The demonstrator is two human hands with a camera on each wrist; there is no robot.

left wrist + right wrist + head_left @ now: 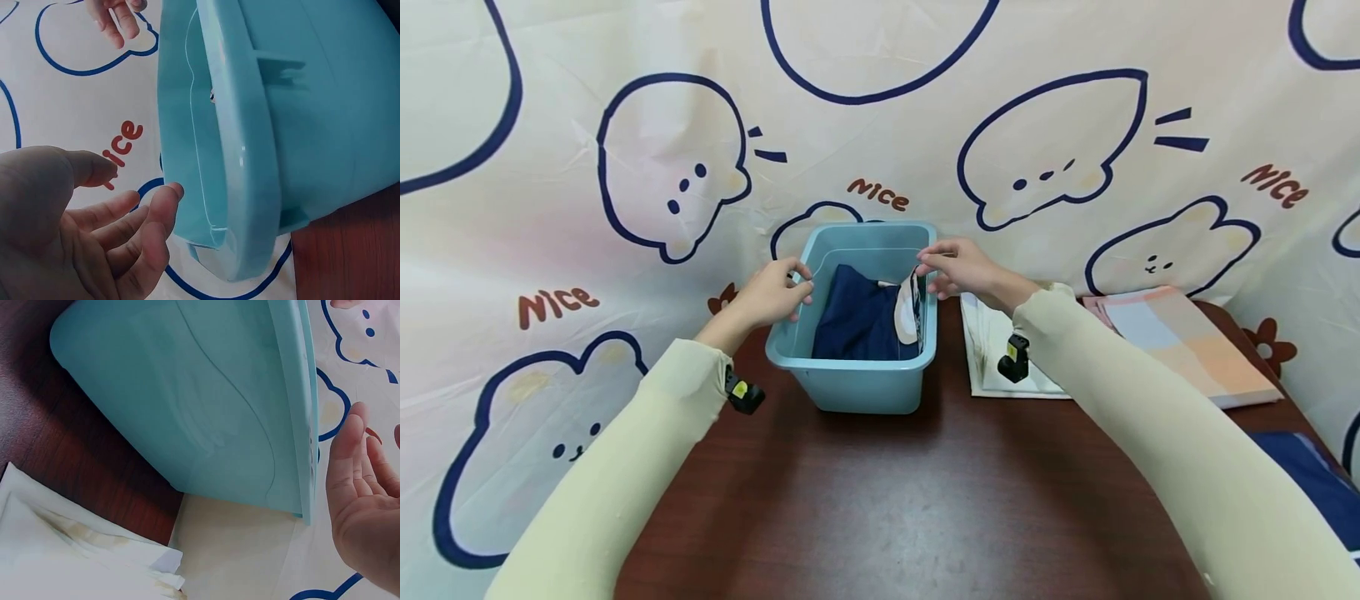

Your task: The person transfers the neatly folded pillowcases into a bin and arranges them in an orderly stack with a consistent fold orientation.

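A light blue plastic bin [868, 387] stands on the dark wooden table near the back wall. Inside it lies navy fabric [857, 321], with a white and black patterned piece [907, 312] against the bin's right side. My left hand [772, 292] hovers at the bin's left rim, fingers loosely bent and holding nothing; the left wrist view shows that palm beside the rim [247, 156]. Over the right rim is my right hand [958, 268], also without anything in its grasp. In the right wrist view its relaxed fingers [345, 440] are just beyond the rim.
Folded white cloth [1000, 354] lies right of the bin, under my right forearm. Farther right are a folded checked cloth [1187, 333] in pastel colours and a navy cloth [1311, 475] at the table's edge. A printed curtain [880, 133] hangs close behind the bin.
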